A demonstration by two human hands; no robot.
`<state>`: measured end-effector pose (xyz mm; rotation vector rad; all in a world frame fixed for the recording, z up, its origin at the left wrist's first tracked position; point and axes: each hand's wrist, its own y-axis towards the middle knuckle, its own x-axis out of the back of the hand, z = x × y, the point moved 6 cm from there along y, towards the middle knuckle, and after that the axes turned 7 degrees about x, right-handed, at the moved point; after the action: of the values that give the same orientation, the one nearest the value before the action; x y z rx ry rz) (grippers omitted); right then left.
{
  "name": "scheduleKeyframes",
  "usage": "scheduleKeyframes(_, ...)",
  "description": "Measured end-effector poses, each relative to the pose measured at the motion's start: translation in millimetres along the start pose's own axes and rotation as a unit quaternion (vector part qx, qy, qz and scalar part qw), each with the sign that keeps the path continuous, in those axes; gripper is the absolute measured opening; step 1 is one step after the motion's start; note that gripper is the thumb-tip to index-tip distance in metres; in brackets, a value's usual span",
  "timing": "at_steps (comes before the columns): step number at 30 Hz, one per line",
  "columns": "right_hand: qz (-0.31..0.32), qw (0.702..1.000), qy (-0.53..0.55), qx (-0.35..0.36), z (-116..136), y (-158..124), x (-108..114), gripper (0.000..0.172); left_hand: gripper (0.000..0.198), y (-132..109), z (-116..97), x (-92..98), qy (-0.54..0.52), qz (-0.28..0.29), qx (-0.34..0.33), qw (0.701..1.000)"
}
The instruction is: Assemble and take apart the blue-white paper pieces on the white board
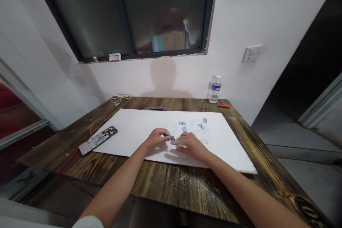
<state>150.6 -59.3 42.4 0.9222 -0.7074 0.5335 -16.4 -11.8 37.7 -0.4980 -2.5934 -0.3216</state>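
Both my hands meet over a large white sheet (133, 128) lying on a wooden table (171, 181). My left hand (157, 138) has its fingers curled and pinches a small blue-and-white piece (172, 138) from the left. My right hand (191, 145) rests on the sheet with its fingertips closed on the same piece from the right. Several more small blue-striped pieces (182, 123) lie scattered on the sheet just beyond my hands.
A phone in a patterned case (98, 139) lies at the sheet's left edge. A plastic water bottle (215, 89) and a red pen (223, 106) stand at the back right by the wall. A white cable (120, 98) lies at the back left. The table's right edge drops to the floor.
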Motion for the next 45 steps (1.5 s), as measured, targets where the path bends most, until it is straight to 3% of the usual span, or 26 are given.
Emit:
scheduleKeyframes(5,0.089,0.994,-0.049,-0.041,-12.6,-5.0,1.2,0.049,0.034,4.7,9.4,9.1,-0.062,-0.071,0.031,0.995)
scheduleKeyframes(10,0.140,0.984,-0.068,-0.090,-25.6,-10.6,-6.0,0.035,0.032,7.8,19.4,20.5,-0.096,-0.158,0.052,0.981)
scheduleKeyframes(18,0.171,0.978,-0.080,-0.086,-18.8,-11.5,-10.6,0.040,0.031,8.2,22.5,19.4,-0.083,-0.163,0.060,0.981)
scheduleKeyframes(33,0.125,0.986,-0.067,-0.086,-13.0,-8.2,-10.6,0.029,0.025,9.2,25.1,16.1,-0.073,-0.150,0.062,0.984)
scheduleKeyframes(38,0.098,0.994,-0.030,-0.041,-5.9,-3.3,-7.4,0.007,0.024,8.2,22.4,16.7,-0.071,-0.151,0.064,0.984)
scheduleKeyframes(42,0.011,0.999,-0.005,0.036,1.1,-0.7,-0.6,0.009,0.028,7.5,22.0,16.6,-0.069,-0.145,0.074,0.984)
scheduleKeyframes(45,-0.082,0.995,-0.022,0.048,0.7,-3.3,7.2,0.011,0.031,7.4,21.4,14.9,-0.078,-0.131,0.078,0.985)
